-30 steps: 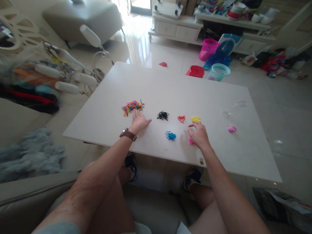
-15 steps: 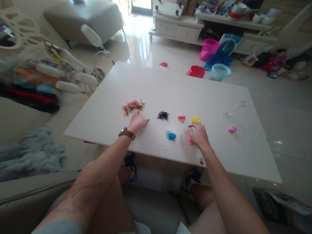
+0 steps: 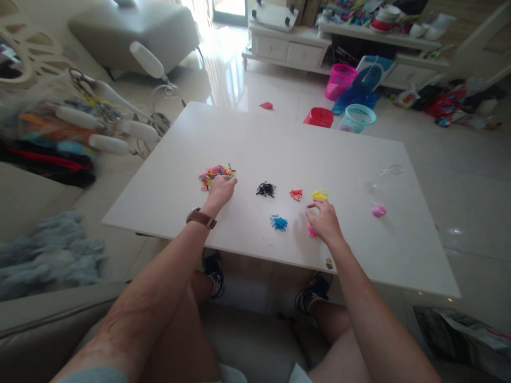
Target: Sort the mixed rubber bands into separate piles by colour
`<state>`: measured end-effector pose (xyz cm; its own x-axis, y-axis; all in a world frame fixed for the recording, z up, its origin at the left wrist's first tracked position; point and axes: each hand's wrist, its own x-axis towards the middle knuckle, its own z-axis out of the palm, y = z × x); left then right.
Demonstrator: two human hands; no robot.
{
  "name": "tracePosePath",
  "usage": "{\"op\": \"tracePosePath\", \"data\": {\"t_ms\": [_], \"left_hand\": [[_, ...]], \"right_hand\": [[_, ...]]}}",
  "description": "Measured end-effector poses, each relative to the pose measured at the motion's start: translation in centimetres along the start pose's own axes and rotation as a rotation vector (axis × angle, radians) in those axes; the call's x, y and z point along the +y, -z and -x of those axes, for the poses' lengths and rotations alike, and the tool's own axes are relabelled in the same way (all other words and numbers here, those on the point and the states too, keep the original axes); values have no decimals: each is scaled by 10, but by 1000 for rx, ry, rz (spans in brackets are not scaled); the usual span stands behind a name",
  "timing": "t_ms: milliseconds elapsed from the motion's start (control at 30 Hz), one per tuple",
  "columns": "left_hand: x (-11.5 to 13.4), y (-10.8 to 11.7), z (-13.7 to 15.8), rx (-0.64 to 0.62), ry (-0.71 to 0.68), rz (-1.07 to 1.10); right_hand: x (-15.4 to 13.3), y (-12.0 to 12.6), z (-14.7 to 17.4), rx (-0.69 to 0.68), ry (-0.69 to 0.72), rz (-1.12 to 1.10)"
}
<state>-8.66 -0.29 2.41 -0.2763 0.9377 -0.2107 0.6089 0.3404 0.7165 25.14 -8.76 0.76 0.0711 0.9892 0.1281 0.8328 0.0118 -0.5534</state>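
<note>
My left hand (image 3: pixel 222 191) is at the near right edge of a mixed-colour pile (image 3: pixel 215 173) of small, thin, loop-like pieces. Its thumb and fingers are pinched together; what lies between them is too small to make out. My right hand (image 3: pixel 324 219) hovers with curved, parted fingers and nothing visible in them. Beneath it, a pink pile (image 3: pixel 311 231) is partly hidden. Just beyond its fingertips lies a yellow pile (image 3: pixel 319 195). Between the hands are a black pile (image 3: pixel 265 189), a red pile (image 3: pixel 296 195) and a blue pile (image 3: pixel 278 223).
On the white table (image 3: pixel 255 138), a shiny pink object (image 3: pixel 379 210) and a clear, see-through item (image 3: pixel 393 170) lie to the right. A small cartoon sticker (image 3: pixel 329 263) marks the near edge. Baskets, including a light-blue one (image 3: pixel 357 118), stand on the floor beyond.
My left hand has turned and its fingers have closed into a pinch at the mixed pile's right side. My right hand has stayed nearly still; the view has shifted slightly.
</note>
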Motion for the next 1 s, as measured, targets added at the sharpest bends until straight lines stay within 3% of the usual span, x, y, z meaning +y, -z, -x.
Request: {"op": "tracePosePath", "data": {"t_ms": [133, 233, 300, 400, 567, 833, 1000], "left_hand": [[-1, 0, -3, 103, 39, 225], [3, -2, -1, 105, 99, 372], [8, -4, 5, 10, 103, 470], [17, -8, 18, -277, 58, 621], [29, -23, 40, -655, 42, 860], [40, -42, 56, -893, 38, 911], [41, -47, 57, -946, 36, 870]], "right_hand": [[-1, -1, 0, -2, 2, -10], [-1, -1, 0, -8, 4, -24], [-3, -1, -1, -16, 7, -48], [-10, 0, 0, -44, 32, -132], [-33, 5, 5, -108, 195, -256], [-46, 2, 12, -204, 369, -235], [-46, 1, 13, -217, 390, -261]]}}
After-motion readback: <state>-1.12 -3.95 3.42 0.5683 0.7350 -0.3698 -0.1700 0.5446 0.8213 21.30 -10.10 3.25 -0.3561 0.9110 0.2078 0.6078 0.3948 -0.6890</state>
